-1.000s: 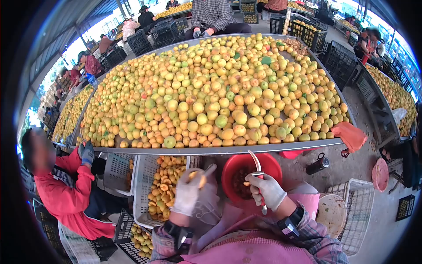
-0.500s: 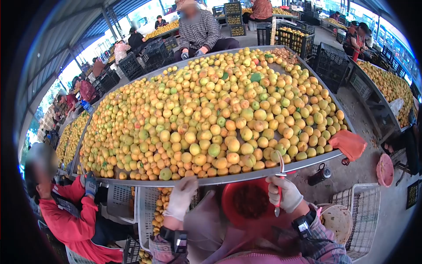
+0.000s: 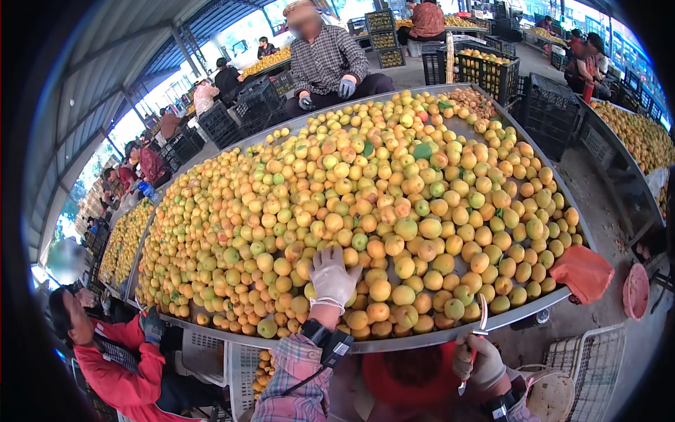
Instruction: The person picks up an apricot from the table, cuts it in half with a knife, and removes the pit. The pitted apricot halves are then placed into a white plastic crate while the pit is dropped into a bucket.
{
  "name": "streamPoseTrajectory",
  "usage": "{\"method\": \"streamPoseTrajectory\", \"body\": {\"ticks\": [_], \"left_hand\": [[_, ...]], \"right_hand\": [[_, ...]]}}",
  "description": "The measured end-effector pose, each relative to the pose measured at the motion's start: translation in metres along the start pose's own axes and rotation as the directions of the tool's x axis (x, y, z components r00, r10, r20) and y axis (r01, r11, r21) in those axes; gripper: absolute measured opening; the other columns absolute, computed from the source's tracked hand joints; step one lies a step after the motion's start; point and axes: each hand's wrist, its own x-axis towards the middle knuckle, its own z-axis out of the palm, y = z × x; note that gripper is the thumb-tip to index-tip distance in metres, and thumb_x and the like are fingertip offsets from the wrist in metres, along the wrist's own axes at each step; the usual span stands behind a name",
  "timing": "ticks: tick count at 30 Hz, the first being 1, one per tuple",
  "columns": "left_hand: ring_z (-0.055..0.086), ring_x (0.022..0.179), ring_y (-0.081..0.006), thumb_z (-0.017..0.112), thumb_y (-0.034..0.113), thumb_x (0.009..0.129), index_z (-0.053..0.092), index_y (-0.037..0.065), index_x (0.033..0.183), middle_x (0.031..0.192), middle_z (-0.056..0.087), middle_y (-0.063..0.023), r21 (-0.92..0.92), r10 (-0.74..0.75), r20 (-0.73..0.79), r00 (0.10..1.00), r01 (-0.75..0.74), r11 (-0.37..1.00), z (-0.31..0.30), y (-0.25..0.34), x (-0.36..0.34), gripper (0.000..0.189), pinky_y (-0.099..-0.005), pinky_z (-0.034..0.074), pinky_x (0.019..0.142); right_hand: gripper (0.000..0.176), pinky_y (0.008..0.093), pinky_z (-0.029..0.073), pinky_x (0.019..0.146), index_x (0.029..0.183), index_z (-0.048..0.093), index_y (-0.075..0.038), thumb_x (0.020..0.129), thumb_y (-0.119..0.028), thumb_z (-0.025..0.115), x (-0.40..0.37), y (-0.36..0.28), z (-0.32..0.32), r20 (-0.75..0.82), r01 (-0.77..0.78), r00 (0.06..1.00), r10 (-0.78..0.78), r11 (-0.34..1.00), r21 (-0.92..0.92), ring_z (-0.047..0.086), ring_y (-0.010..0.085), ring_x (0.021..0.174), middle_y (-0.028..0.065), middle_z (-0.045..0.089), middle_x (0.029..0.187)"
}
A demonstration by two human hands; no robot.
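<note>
Yellow and orange fruit (image 3: 351, 190), flecked with green, lay heaped on a broad table (image 3: 408, 342) inside its raised metal rim (image 3: 517, 318). From where I stood, the left hand (image 3: 332, 276), in a pale glove, rested palm down on the near part of that heap, its fingers spread and not closed round any piece that I could see; whether one sat beneath the palm I couldn't tell. The right hand (image 3: 481, 361) was clenched on a curved knife (image 3: 482, 320), blade upward, probably held off to the side so that the edge would be clear of the reaching arm. A red tub (image 3: 411, 376) stood below the near rim, between the arms, and a pale crate (image 3: 241, 373) was farther left, both seemingly set there for a short reach from the lap.

As for edges, the left sleeve (image 3: 299, 373) crossed over the rim, while the knife's tip was beside or above it; I couldn't judge which. An orange bag (image 3: 582, 273) lay across the rim's right corner. Fruit hemmed the left hand on nearly every side, leaving little free space except upward. The right hand had more room, a white crate (image 3: 598, 359) standing to its right, apart from it.
</note>
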Motion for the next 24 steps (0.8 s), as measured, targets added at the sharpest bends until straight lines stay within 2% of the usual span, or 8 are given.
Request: {"method": "streamPoseTrajectory", "body": {"ticks": [3,7,10,11,13,15,18,24], "left_hand": [[0.041,0.127,-0.0407,0.076,0.039,0.075,0.058,0.006,0.125,0.137,0.046,-0.0174,0.116,-0.040,0.053,0.998,0.034,0.993,0.014,0.003,0.014,0.062,-0.0516,0.038,0.101],[0.046,0.123,-0.0423,0.080,0.035,0.071,0.066,0.005,0.112,0.131,0.052,-0.0202,-0.006,-0.057,-0.052,0.997,0.057,0.998,0.022,-0.006,0.015,0.052,-0.0515,0.040,0.099],[0.052,0.118,-0.0405,0.079,0.031,0.072,0.066,0.003,0.104,0.125,0.057,-0.0235,-0.317,-0.010,-0.178,0.984,-0.048,0.947,0.021,-0.021,0.008,0.044,-0.0473,0.043,0.098],[0.052,0.118,-0.0405,0.079,0.031,0.072,0.066,0.003,0.104,0.125,0.057,-0.0235,-0.315,-0.010,-0.178,0.984,-0.047,0.948,0.019,-0.025,0.005,0.044,-0.0473,0.043,0.098],[0.058,0.110,-0.0383,0.078,0.030,0.073,0.065,0.002,0.108,0.119,0.060,-0.0227,-0.612,-0.117,-0.116,0.986,0.022,0.790,0.012,-0.032,-0.005,0.047,-0.0432,0.048,0.094],[0.061,0.103,-0.0373,0.077,0.026,0.074,0.062,0.003,0.111,0.113,0.063,-0.0211,-0.576,-0.124,-0.072,0.990,0.060,0.815,0.000,-0.032,-0.017,0.047,-0.0415,0.050,0.089],[0.062,0.095,-0.0382,0.072,0.018,0.073,0.062,0.005,0.109,0.100,0.066,-0.0182,-0.437,0.017,-0.094,0.995,-0.056,0.898,-0.019,-0.025,-0.027,0.040,-0.0447,0.051,0.083],[0.063,0.093,-0.0370,0.073,0.021,0.074,0.062,0.005,0.110,0.094,0.067,-0.0192,-0.439,0.095,-0.148,0.984,-0.152,0.885,-0.014,0.003,-0.035,0.041,-0.0455,0.051,0.082]], "right_hand": [[0.028,0.0335,0.039,0.043,0.105,0.059,-0.003,0.095,-0.029,0.055,0.003,-0.005,-0.004,-0.004,0.022,1.000,-0.022,0.999,0.025,0.045,0.0185,0.045,0.0057,0.050,0.064],[0.027,0.0332,0.039,0.042,0.104,0.059,-0.002,0.095,-0.028,0.056,0.003,-0.007,0.000,-0.056,0.059,0.997,-0.062,0.997,-0.041,0.046,0.0199,0.045,0.0062,0.050,0.063],[0.027,0.0325,0.040,0.043,0.103,0.058,-0.002,0.094,-0.028,0.057,0.005,-0.005,0.006,-0.086,0.065,0.994,-0.069,0.996,-0.054,0.047,0.0188,0.046,0.0057,0.050,0.063],[0.027,0.0325,0.040,0.043,0.103,0.058,-0.002,0.094,-0.028,0.057,0.005,-0.004,0.007,-0.085,0.063,0.994,-0.068,0.997,-0.052,0.047,0.0188,0.046,0.0057,0.050,0.063],[0.027,0.0324,0.040,0.043,0.103,0.058,-0.002,0.094,-0.028,0.056,0.004,0.002,0.004,-0.094,0.057,0.993,-0.065,0.995,-0.080,0.047,0.0182,0.047,0.0050,0.050,0.063],[0.027,0.0322,0.040,0.043,0.104,0.058,-0.002,0.095,-0.028,0.056,0.002,0.006,0.007,-0.102,0.053,0.993,-0.063,0.994,-0.093,0.047,0.0181,0.047,0.0044,0.050,0.064],[0.026,0.0314,0.040,0.045,0.103,0.057,-0.003,0.095,-0.027,0.056,0.004,0.010,0.006,-0.113,0.021,0.993,-0.035,0.992,-0.123,0.047,0.0174,0.048,0.0037,0.049,0.064],[0.025,0.0313,0.040,0.045,0.103,0.056,-0.003,0.095,-0.026,0.055,-0.001,0.012,0.012,-0.105,0.001,0.994,-0.015,0.991,-0.131,0.047,0.0175,0.048,0.0034,0.049,0.064]]}}
